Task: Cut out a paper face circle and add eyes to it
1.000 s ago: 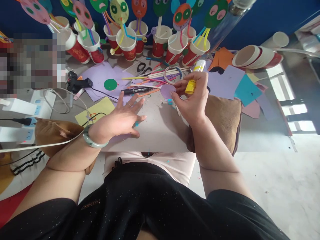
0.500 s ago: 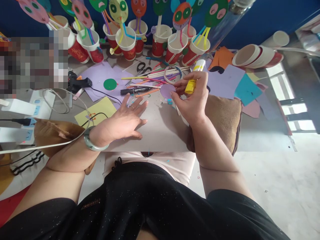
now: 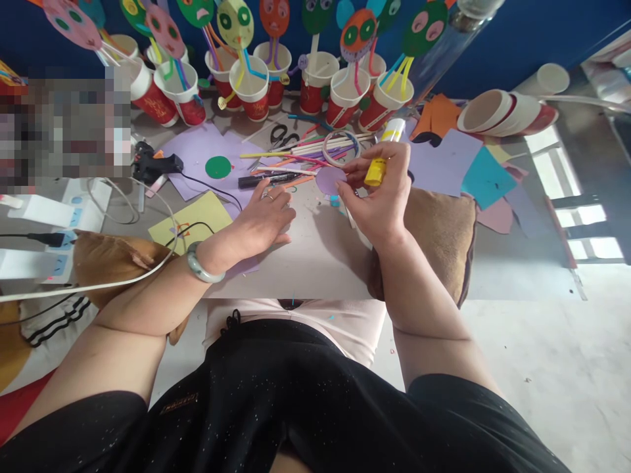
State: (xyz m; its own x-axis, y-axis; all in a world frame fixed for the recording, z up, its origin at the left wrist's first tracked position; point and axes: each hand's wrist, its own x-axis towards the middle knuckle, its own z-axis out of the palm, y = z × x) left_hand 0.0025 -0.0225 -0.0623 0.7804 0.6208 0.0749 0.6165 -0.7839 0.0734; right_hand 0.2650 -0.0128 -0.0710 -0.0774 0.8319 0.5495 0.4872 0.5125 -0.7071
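Note:
Between the fingertips and thumb of my right hand is a purple paper circle. A glue stick with a yellow end and a white end is tucked inside the same hand, crossing behind its index finger. My left hand hovers low over the table, palm down and holding nothing, its fingers loosely bent. Just beyond its fingertips lies a black marker. Further left, a green paper circle rests on a purple sheet. A yellow sheet lies beside my left wrist.
Red-and-white paper cups with paper-face puppets line the back. Colored sticks, a tape roll and black scissors sit mid-table. A brown cushion is under my right forearm; power strips and cables lie left.
My left hand has shifted slightly right, and its spread fingers have drawn closer together and bent. My right hand keeps its hold on the purple circle and the glue stick.

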